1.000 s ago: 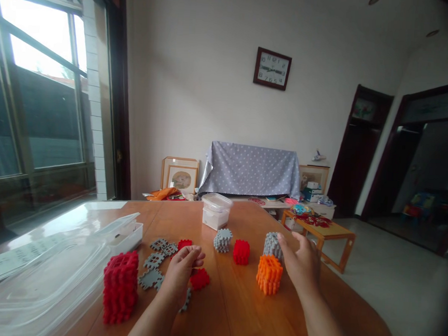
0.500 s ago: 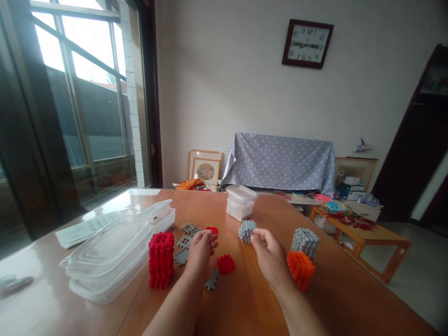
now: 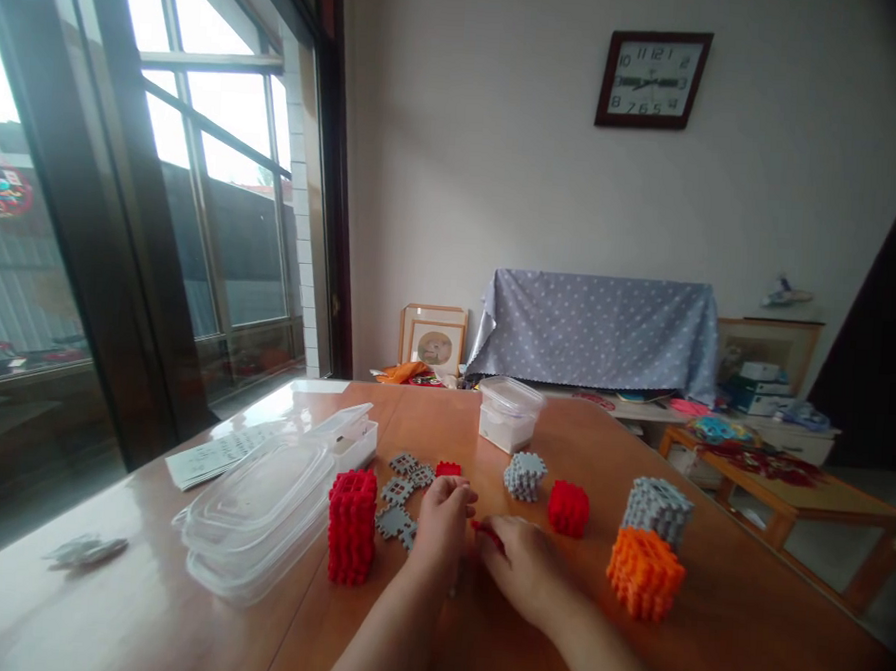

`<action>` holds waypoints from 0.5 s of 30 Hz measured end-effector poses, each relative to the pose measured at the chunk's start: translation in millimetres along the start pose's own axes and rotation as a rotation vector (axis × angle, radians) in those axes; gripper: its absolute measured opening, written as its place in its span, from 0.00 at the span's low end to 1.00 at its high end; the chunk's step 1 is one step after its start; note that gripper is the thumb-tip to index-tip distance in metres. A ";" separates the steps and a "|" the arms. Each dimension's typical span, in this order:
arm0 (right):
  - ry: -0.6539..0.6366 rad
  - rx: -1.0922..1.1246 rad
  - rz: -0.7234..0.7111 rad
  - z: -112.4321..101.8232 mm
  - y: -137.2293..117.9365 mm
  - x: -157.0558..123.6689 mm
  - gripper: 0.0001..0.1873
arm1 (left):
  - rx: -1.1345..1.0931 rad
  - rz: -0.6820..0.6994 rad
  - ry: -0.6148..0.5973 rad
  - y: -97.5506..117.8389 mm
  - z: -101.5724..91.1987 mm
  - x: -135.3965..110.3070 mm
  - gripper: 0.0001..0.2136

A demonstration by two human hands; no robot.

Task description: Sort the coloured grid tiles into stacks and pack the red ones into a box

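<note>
My right hand (image 3: 515, 559) is closed on a red interlocking tile (image 3: 489, 531) low over the table. Close beside it, my left hand (image 3: 442, 520) has its fingers curled together; what they hold, if anything, is hidden. Loose grey interlocking tiles (image 3: 396, 490) lie left of my left hand, with a red tile (image 3: 448, 469) just beyond it. Past my right hand stand a grey tile stack (image 3: 524, 477) and a short red stack (image 3: 568, 508). A tall red stack (image 3: 352, 526) is on the left; a grey stack (image 3: 658, 509) and an orange stack (image 3: 644, 574) are on the right.
Clear plastic lids or boxes (image 3: 263, 506) spread over the table's left side, beside a paper sheet (image 3: 216, 454) and a small plastic packet (image 3: 87, 550). A lidded clear tub (image 3: 508, 416) stands near the far edge. A low wooden table (image 3: 771, 473) is off to the right.
My right hand has left the grey stack and come inward and down, onto the red tile. The short red stack is now uncovered. The view has swung left, shifting everything rightward.
</note>
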State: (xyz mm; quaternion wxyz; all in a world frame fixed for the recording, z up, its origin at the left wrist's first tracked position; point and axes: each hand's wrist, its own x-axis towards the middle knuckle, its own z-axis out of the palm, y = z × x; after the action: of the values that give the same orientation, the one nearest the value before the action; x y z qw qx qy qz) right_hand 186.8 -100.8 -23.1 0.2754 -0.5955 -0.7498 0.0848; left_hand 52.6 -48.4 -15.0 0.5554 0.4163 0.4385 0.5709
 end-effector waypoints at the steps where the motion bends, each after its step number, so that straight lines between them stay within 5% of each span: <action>1: 0.029 0.048 0.037 -0.7 4.7 1.5 0.18 | 0.012 0.017 -0.009 -3.5 2.9 -1.0 0.08; 6: 0.238 0.373 0.165 2.1 30.9 10.6 0.24 | 0.081 0.079 -0.077 -25.7 16.7 -5.7 0.09; 10: 0.255 0.522 0.182 6.8 34.3 11.9 0.26 | 0.049 0.005 -0.202 -33.7 19.8 -7.8 0.09; 15: 0.442 0.515 0.228 -4.7 31.3 13.4 0.26 | 0.041 0.006 -0.105 -26.2 15.2 -3.7 0.09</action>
State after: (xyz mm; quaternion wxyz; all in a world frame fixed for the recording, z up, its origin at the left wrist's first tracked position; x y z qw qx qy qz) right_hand 213.8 -80.4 -29.3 0.5607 -0.5906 -0.5548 0.1702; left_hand 74.4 -51.5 -36.1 0.5674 0.4584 0.4190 0.5407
